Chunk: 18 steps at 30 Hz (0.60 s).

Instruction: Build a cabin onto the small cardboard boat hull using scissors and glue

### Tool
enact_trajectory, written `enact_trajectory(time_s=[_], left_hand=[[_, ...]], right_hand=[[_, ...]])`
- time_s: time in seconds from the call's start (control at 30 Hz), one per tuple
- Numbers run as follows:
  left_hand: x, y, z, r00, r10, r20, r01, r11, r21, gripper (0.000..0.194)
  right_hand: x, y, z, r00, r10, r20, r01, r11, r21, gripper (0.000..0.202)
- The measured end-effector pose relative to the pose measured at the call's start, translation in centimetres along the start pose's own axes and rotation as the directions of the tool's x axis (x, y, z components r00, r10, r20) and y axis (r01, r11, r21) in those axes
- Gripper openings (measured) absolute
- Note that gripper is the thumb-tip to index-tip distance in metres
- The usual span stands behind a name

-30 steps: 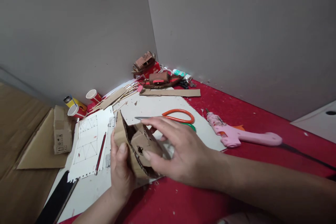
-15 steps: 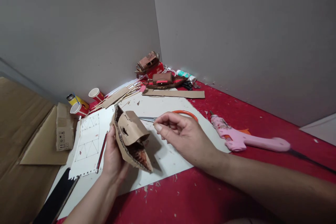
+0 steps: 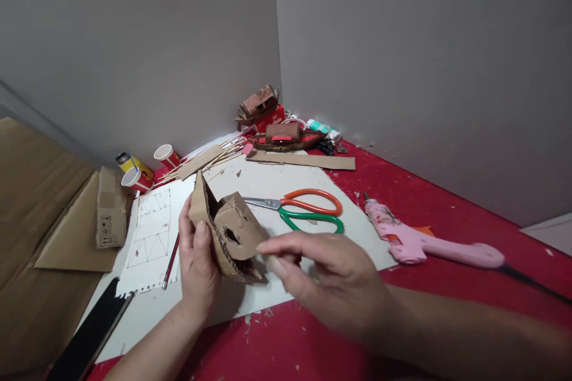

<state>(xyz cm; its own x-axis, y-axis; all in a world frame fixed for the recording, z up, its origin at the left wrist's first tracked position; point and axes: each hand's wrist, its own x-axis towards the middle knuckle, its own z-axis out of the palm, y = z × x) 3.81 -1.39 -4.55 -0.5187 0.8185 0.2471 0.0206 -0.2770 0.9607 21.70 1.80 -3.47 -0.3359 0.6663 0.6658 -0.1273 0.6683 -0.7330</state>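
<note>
My left hand (image 3: 199, 262) is closed around the hull of a small cardboard boat (image 3: 205, 217), which I hold tilted above the white sheet. The boat carries a curved cardboard cabin (image 3: 239, 229) with a ragged hole in its side. My right hand (image 3: 330, 277) is in a pinch, thumb and index fingertip at the cabin's lower right edge. What lies between those fingertips, if anything, is too small to make out. Behind the right hand lie scissors (image 3: 288, 205) with one orange and one green handle.
A pink glue gun (image 3: 429, 244) with a black cord lies at right. Two finished-looking model boats (image 3: 286, 136), a cardboard strip (image 3: 304, 161), thin sticks (image 3: 218, 161) and paper cups (image 3: 167, 156) stand behind. At left are a drawing (image 3: 152, 232), a pencil (image 3: 170, 265) and cardboard boxes (image 3: 109, 208).
My right hand has moved down and left, bringing its fingertips to the cabin's edge and uncovering the scissors' handles. The left hand has turned the boat, and its thumb now shows on the hull.
</note>
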Motion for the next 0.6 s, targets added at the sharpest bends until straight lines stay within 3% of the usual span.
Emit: enact_trajectory(time_s=[0.1, 0.17, 0.27, 0.33, 0.4, 0.47, 0.6], left_hand=[[-0.2, 0.3, 0.2, 1.000, 0.023, -0.016, -0.023, 0.999, -0.024, 0.054], [-0.2, 0.5, 0.4, 0.999, 0.023, -0.035, -0.025, 0.999, -0.042, 0.052], [0.2, 0.8, 0.7, 0.997, 0.000, -0.074, -0.006, 0.997, -0.076, 0.047], [0.4, 1.1, 0.8, 0.995, -0.013, -0.095, 0.007, 0.998, -0.070, 0.045], [0.6, 1.3, 0.8, 0.995, -0.015, -0.095, 0.010, 0.998, -0.059, 0.042], [0.6, 1.3, 0.7, 0.996, -0.028, -0.082, 0.022, 0.998, -0.067, 0.040], [0.3, 1.1, 0.6, 0.995, -0.069, -0.067, 0.062, 0.993, -0.101, 0.042]], right_hand=[[-0.8, -0.1, 0.7, 0.995, -0.072, 0.066, 0.074, 0.997, -0.017, 0.031], [-1.0, 0.1, 1.0, 0.996, -0.069, 0.048, 0.069, 0.998, -0.010, 0.028], [-1.0, 0.6, 1.4, 0.990, 0.139, 0.017, -0.140, 0.989, 0.044, 0.010], [-1.0, 1.2, 1.6, 0.968, 0.243, 0.069, -0.245, 0.969, 0.023, 0.006], [-1.1, 1.8, 1.8, 0.977, 0.184, 0.107, -0.174, 0.980, -0.091, 0.020], [-1.1, 2.4, 1.8, 0.992, 0.032, 0.125, -0.003, 0.973, -0.230, 0.031], [-0.9, 2.9, 1.5, 0.980, -0.138, 0.146, 0.180, 0.923, -0.340, 0.021]])
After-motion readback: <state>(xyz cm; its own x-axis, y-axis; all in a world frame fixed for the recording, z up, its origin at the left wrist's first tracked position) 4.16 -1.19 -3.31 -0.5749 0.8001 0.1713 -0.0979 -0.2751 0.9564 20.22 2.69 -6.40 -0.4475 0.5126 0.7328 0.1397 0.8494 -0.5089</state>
